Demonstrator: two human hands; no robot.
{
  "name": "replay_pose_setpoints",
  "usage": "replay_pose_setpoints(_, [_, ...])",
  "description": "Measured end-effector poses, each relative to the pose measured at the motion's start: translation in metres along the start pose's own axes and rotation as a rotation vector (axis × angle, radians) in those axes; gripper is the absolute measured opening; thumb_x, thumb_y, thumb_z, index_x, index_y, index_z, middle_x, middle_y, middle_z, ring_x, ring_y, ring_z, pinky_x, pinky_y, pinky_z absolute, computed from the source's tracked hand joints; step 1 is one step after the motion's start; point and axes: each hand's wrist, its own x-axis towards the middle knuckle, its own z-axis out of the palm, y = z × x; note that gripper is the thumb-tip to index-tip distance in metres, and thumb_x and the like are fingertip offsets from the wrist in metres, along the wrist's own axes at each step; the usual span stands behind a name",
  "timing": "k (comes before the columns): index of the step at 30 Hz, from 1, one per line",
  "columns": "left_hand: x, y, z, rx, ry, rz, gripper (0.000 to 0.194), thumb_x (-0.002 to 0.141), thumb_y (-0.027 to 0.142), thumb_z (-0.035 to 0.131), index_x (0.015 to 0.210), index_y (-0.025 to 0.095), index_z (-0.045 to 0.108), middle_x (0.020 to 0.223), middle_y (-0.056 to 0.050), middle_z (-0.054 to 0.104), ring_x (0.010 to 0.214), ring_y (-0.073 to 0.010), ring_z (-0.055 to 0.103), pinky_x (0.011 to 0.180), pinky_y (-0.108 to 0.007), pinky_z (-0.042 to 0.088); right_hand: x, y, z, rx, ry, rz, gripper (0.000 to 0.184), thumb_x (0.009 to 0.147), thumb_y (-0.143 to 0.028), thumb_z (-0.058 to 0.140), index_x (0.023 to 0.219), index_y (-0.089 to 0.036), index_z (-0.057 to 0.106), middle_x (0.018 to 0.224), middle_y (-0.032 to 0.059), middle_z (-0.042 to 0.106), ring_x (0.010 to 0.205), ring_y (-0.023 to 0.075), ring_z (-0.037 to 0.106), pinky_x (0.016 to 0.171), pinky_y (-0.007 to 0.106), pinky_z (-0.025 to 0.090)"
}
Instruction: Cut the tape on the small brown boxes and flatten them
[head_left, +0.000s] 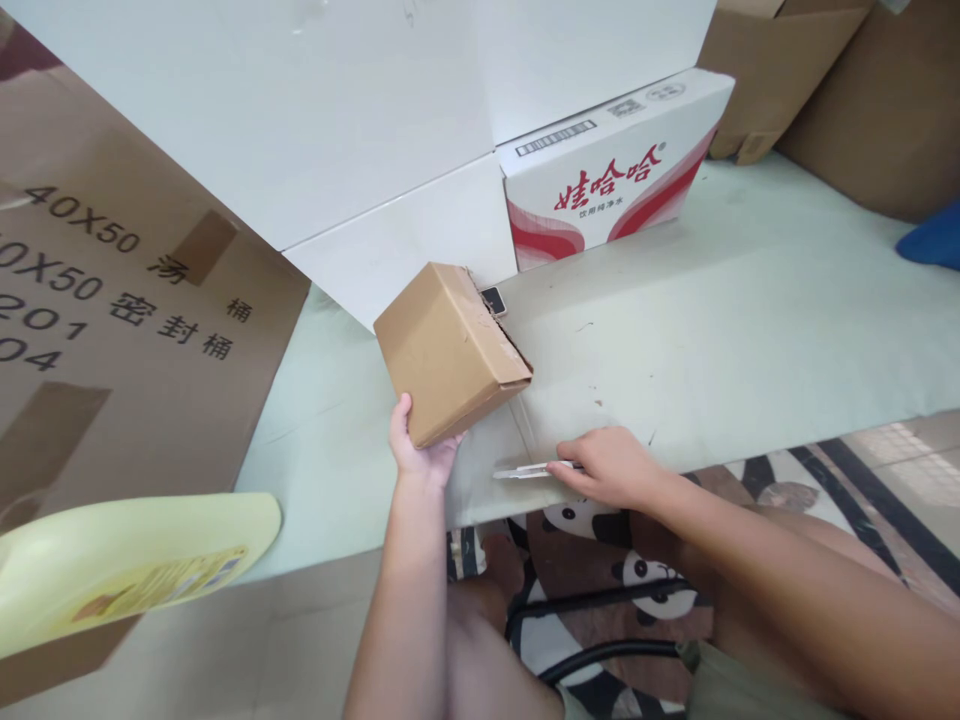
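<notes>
My left hand (424, 452) grips a small brown cardboard box (446, 350) by its near lower corner, thumb on one side and fingers underneath. The box is tilted above the pale green surface, and its right edge looks torn and ragged. To the right, my right hand (606, 468) is closed around a utility knife (529, 470). Its thin blade points left, below the box and apart from it. Behind the box's torn edge, a small dark rectangular item (494, 300) is partly hidden.
White panels (360, 110) stand at the back, beside a white and red carton (615, 180). A large printed carton (127, 270) and a pale yellow bottle (150, 550) are at left. Brown cartons (885, 110) and a blue object (930, 240) sit at right. Small scraps dot the pale green surface (750, 320).
</notes>
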Motion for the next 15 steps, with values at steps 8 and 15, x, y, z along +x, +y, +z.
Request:
replay_pose_setpoints(8, [-0.0009, 0.0, 0.0004, -0.002, -0.006, -0.003, 0.039, 0.07, 0.048, 0.07, 0.102, 0.024, 0.069, 0.092, -0.004, 0.072, 0.076, -0.0244, 0.068, 0.06, -0.035, 0.053, 0.0003, -0.0016, -0.0019, -0.014, -0.013, 0.0, 0.046, 0.102, -0.046, 0.04, 0.085, -0.02, 0.073, 0.076, 0.0084, 0.076, 0.068, 0.0197, 0.065, 0.058, 0.031, 0.017])
replay_pose_setpoints(15, [0.0, -0.0003, -0.0012, 0.0, 0.001, 0.001, 0.04, 0.07, 0.048, 0.071, 0.102, 0.024, 0.069, 0.093, -0.005, 0.072, 0.077, -0.0247, 0.068, 0.061, -0.036, 0.053, -0.0005, -0.001, -0.0006, -0.02, -0.011, 0.004, 0.045, 0.102, -0.047, 0.04, 0.085, -0.019, 0.072, 0.077, 0.0084, 0.076, 0.07, 0.0201, 0.067, 0.058, 0.031, 0.016])
